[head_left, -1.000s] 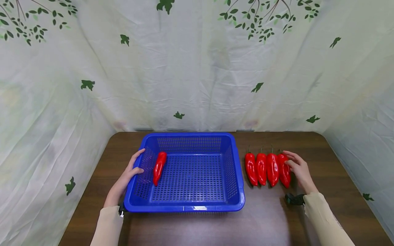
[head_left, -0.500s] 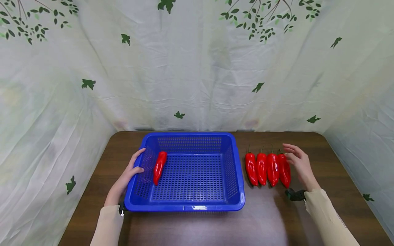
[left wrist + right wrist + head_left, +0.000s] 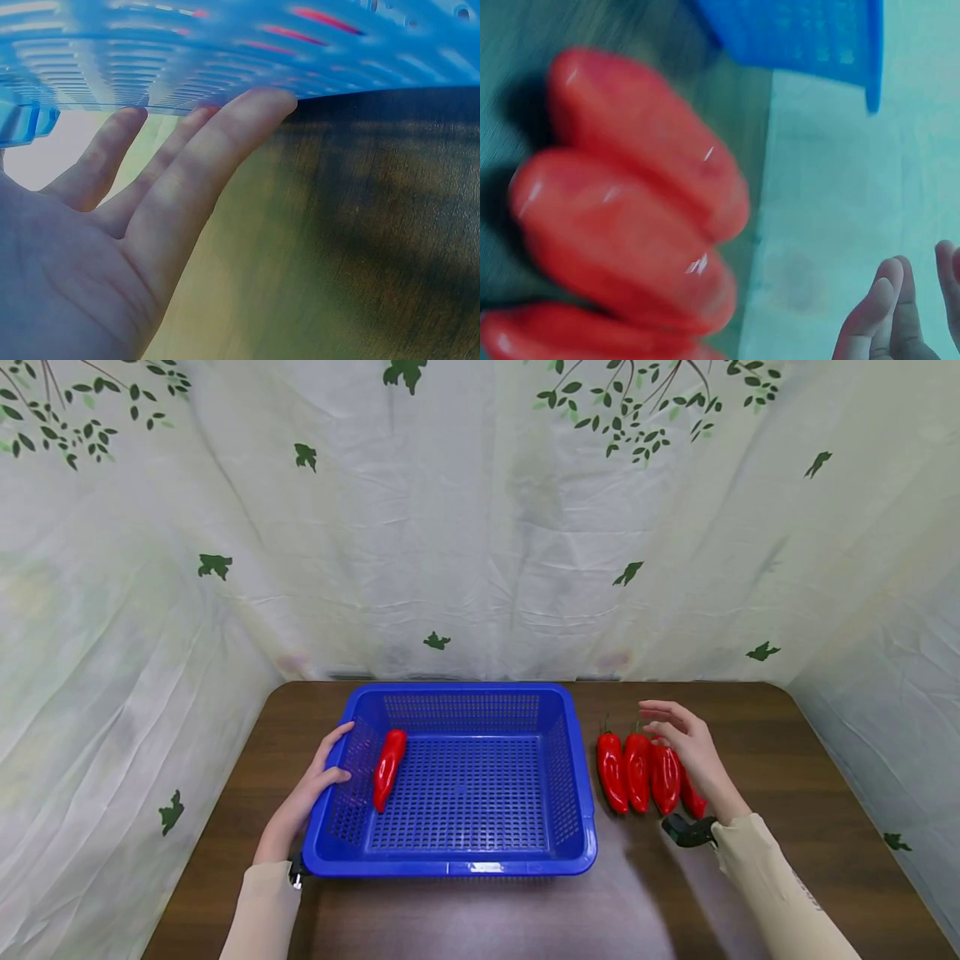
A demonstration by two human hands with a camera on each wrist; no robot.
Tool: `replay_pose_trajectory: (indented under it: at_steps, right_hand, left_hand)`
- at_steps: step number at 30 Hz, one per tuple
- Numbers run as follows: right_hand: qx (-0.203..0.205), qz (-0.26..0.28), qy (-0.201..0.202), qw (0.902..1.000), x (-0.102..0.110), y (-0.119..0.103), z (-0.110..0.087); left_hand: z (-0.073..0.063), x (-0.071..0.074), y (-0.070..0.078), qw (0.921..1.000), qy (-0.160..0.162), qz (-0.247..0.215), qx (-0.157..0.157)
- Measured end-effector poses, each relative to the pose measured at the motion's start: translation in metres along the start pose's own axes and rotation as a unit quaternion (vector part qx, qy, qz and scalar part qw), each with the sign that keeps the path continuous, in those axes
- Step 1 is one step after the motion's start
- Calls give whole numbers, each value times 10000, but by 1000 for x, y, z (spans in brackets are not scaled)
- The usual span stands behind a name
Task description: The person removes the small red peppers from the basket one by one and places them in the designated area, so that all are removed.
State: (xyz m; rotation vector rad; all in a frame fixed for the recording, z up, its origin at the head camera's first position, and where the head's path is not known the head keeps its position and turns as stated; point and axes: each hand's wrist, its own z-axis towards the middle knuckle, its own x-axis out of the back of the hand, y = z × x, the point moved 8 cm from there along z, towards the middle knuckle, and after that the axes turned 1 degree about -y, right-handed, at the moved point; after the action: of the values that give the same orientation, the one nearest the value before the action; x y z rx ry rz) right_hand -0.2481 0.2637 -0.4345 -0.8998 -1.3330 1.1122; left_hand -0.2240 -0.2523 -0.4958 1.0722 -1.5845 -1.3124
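Observation:
A blue plastic basket [image 3: 465, 862] stands on the table, and my left hand [image 3: 311, 785] grips its left rim. In the left wrist view, fingers [image 3: 180, 172] lie nearly straight against the slotted outer wall. One red chili pepper [image 3: 389, 770] lies inside, near the basket's left wall. To the right of the basket, several glossy red peppers lie side by side in a row, the leftmost pepper [image 3: 612, 772] closest to it. Over the right end of that row hovers my right hand [image 3: 686, 747], fingers slightly bent and holding nothing; it partly hides the rightmost pepper [image 3: 693, 797].
The brown wooden table [image 3: 480, 914] ends at a pale cloth backdrop [image 3: 480, 568] with leaf prints, which also rises at both sides. A dark wrist device [image 3: 686, 831] sits under my right wrist.
My right hand has lifted off the rightmost pepper and moved left, over the neighbouring peppers' stems. The left hand, basket and peppers keep their places.

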Motion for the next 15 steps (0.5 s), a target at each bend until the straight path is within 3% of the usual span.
replay_pose_trajectory:
  at_steps: [15]
  right_hand:
    - [106,288,-954,9950,-57,-35,14]
  left_hand:
    - [-1,0,1,10000,-3,38,-21]
